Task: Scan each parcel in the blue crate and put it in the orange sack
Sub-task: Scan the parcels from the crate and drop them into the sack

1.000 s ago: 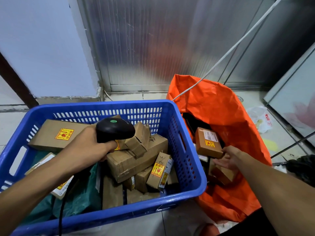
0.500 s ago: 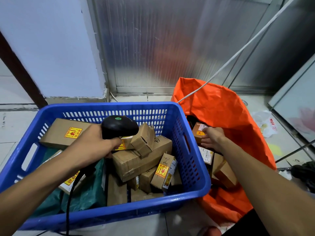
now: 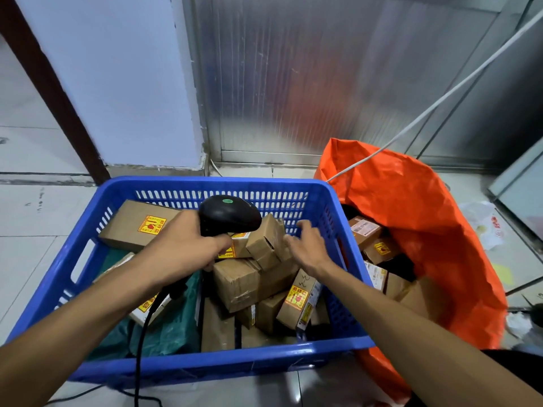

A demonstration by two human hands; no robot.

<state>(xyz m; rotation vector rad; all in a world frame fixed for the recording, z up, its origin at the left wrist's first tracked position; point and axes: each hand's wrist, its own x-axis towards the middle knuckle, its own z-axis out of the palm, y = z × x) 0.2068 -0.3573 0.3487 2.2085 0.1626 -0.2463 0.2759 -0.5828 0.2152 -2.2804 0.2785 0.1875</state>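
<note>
The blue crate sits on the floor in front of me, full of brown cardboard parcels, many with yellow and red stickers. My left hand grips a black barcode scanner over the crate's middle, its cable hanging down. My right hand hovers inside the crate with fingers spread, empty, just right of a small tilted brown parcel. The orange sack stands open to the right of the crate and holds several parcels, among them a labelled box.
A dark green plastic bag lies in the crate's left front. A white cord runs from the sack up to the right. Metal wall panels stand behind, and crumpled white plastic lies on the tiled floor at right.
My right hand let go of the parcel in the orange sack and swung left into the blue crate, now empty. The left hand with the scanner stayed over the crate.
</note>
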